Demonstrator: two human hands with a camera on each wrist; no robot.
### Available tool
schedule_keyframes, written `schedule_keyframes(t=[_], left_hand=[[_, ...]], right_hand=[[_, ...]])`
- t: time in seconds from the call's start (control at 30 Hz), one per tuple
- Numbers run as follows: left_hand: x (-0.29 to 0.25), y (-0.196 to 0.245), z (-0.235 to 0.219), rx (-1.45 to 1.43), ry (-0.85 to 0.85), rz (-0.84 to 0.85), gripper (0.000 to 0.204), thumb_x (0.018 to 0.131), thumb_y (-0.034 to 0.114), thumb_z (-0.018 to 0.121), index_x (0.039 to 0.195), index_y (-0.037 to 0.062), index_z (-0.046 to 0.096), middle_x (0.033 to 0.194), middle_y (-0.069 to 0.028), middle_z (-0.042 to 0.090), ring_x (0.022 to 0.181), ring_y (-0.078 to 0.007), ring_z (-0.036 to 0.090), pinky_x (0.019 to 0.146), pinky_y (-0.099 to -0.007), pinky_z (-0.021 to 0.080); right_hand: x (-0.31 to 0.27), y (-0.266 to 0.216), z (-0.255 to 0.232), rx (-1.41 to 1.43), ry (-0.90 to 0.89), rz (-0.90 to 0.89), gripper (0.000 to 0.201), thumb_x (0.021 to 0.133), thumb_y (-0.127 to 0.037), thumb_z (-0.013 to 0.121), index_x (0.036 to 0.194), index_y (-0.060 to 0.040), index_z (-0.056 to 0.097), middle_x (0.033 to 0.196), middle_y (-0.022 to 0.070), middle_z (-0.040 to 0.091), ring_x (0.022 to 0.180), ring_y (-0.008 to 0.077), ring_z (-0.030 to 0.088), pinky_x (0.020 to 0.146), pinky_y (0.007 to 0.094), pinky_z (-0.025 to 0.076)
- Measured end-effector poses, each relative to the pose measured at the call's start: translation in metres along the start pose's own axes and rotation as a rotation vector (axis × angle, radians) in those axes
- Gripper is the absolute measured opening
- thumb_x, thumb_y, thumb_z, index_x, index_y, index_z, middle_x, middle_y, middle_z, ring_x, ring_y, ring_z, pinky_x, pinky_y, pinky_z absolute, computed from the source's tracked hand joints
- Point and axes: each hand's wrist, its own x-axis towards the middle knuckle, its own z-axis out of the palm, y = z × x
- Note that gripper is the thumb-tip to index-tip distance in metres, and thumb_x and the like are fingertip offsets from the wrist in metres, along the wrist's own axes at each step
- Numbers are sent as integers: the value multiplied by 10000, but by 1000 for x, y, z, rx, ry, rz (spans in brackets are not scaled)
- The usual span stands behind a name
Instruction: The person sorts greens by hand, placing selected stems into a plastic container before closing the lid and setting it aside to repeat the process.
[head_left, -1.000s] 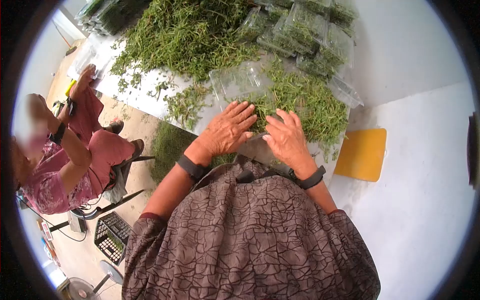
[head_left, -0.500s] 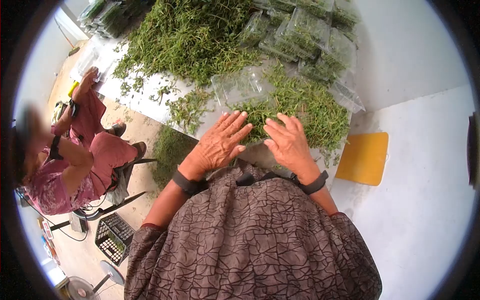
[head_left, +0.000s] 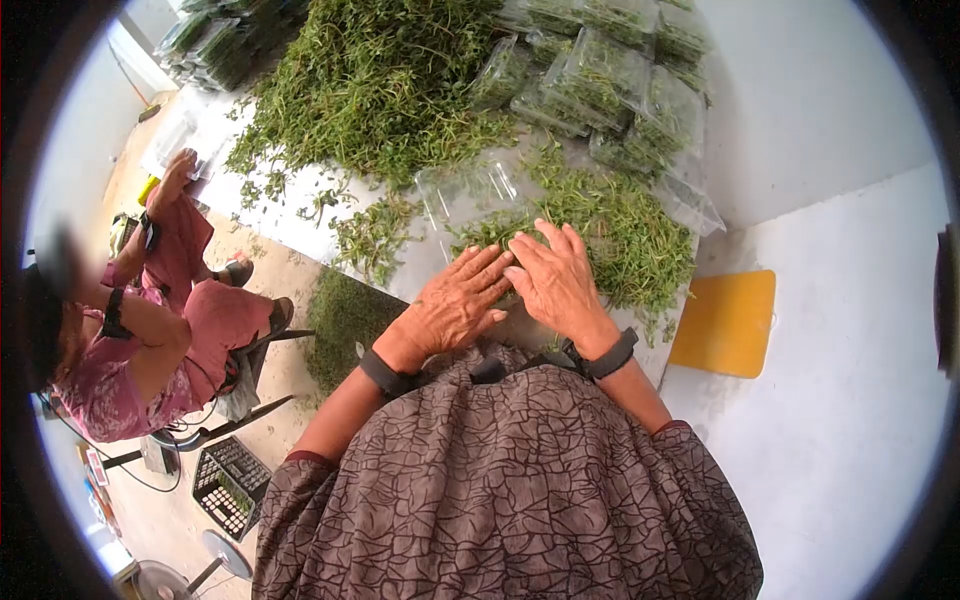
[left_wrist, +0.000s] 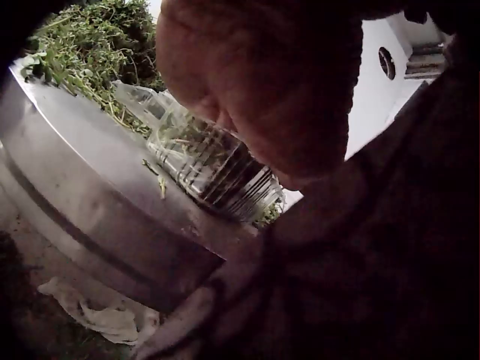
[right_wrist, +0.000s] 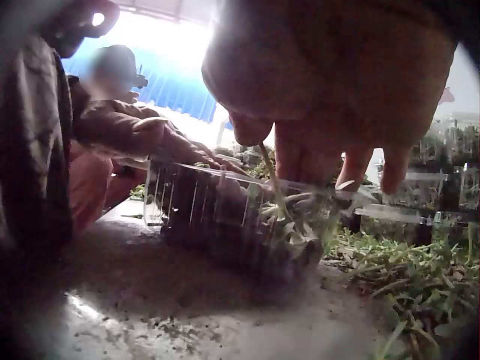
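Note:
A clear plastic box (right_wrist: pixel 225 206) with green sprigs in it stands on the table below both hands; its raised clear lid (head_left: pixel 470 195) shows beyond the fingers in the head view. My left hand (head_left: pixel 455 305) lies flat over the box, fingers straight and resting on the greens at its rim. Beside it, my right hand (head_left: pixel 560 282) has its fingers extended, pointing down at the box's far side in the right wrist view. One thin stem (right_wrist: pixel 270 169) stands up between the right thumb and the box. From above, the hands cover most of the box.
A big heap of greens (head_left: pixel 370 90) lies at the back of the table, with loose sprigs (head_left: pixel 630 235) to the right. Filled clear boxes (head_left: pixel 600 80) are stacked at back right. Another person (head_left: pixel 150 340) sits at left. A yellow board (head_left: pixel 722 322) is at right.
The two hands, apart half a second ago, have come together over the box. My right hand has moved left, and my left hand slightly right and down.

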Motion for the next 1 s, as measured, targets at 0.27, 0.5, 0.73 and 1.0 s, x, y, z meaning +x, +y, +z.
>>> schedule_keyframes(t=[0.27, 0.5, 0.73, 1.0], left_hand=[[0, 0, 1, -57, 29, -8, 529, 933, 336, 479, 1319, -25, 459, 1391, -196, 441, 1374, -356, 303, 1168, -465, 199], [-3, -2, -5, -91, 76, 19, 524, 959, 337, 433, 1331, -32, 450, 1419, -209, 411, 1345, -366, 347, 1163, -471, 208], [-13, 0, -22, -6, 238, -127, 543, 948, 328, 456, 1406, 44, 390, 1490, -185, 325, 1396, -357, 276, 1167, -471, 182], [-3, -2, -5, 122, 78, -179, 525, 939, 318, 480, 1321, -40, 462, 1440, -208, 380, 1375, -348, 307, 1172, -454, 180]], right_hand=[[13, -2, 15, -20, -6, 28, 297, 922, -271, 552, 1039, -5, 614, 1062, 155, 652, 1182, 399, 473, 1049, 573, 274], [13, -4, -3, -33, 2, 27, 289, 912, -243, 557, 1076, -24, 651, 1100, 135, 657, 1165, 354, 499, 1055, 529, 286], [9, -2, -19, -53, 127, 35, 288, 879, -213, 604, 1085, -18, 649, 1145, 128, 646, 1152, 330, 509, 1050, 500, 306], [-4, 2, 6, -95, -36, 58, 354, 889, -236, 583, 1171, -21, 607, 1203, 135, 619, 1215, 355, 462, 1070, 542, 272]])
